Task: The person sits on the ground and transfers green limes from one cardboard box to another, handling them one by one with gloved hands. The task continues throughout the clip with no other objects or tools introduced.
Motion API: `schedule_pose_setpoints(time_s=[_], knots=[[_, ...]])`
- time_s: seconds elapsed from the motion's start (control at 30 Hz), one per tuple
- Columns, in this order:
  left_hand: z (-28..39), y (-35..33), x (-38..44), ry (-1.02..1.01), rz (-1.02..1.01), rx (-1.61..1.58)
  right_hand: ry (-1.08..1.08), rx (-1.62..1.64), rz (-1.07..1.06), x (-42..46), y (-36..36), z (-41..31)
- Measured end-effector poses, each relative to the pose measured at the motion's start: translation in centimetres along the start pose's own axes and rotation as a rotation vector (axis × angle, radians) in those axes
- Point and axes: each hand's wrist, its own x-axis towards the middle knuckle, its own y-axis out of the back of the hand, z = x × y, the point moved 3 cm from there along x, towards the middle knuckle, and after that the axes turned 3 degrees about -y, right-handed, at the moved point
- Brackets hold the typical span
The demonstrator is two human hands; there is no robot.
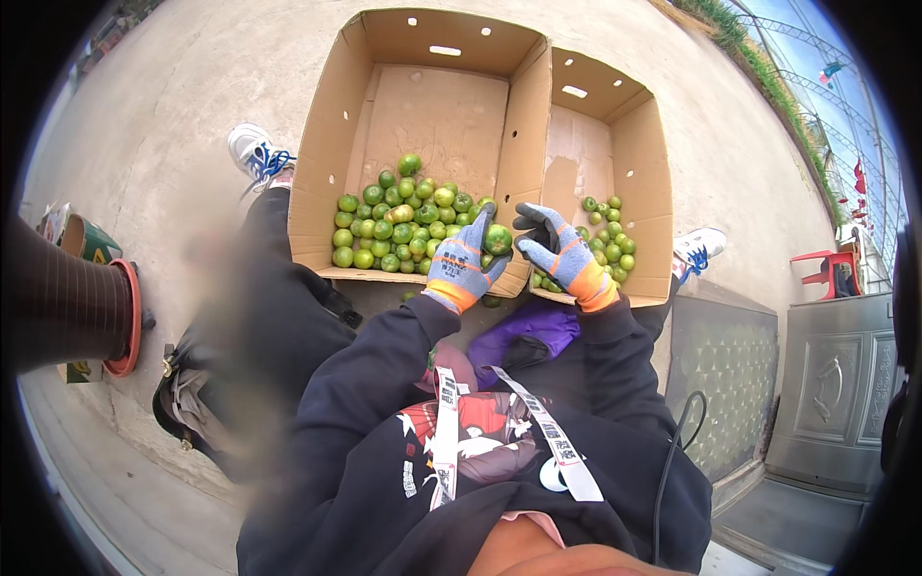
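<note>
My left hand (464, 263), in a blue-grey work glove with an orange cuff, holds a green tomato (498, 240) between thumb and fingers. It is over the near right corner of a large cardboard box (328, 165), where many green tomatoes (402, 232) lie bunched at the near end. My right hand (562, 252), gloved alike, is just right of the held tomato, its fingers curved and apart, with nothing seen in them. Below it stands a narrower-looking cardboard box (645, 209) with a smaller group of green tomatoes (612, 248); my hand partly hides its near left part.
Purple cloth (533, 333) lies between my legs. A dark bag (191, 403) is at the left, near a large brown pot-like object (68, 302) on a red wheeled base. At the right are a grey metal panel (828, 389) and a red plastic stool (825, 275).
</note>
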Motion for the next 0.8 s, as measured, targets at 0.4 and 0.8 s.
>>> schedule_pose_setpoints(time_s=[0.4, 0.8], knots=[[-0.1, -0.3, 0.3, 0.105, 0.094, -0.050, -0.491, -0.846, 0.027, 4.3, 6.6, 16.1], [0.3, -0.2, 0.4, 0.072, 0.021, -0.015, -0.459, -1.363, -0.607, 3.6, 3.4, 27.7]])
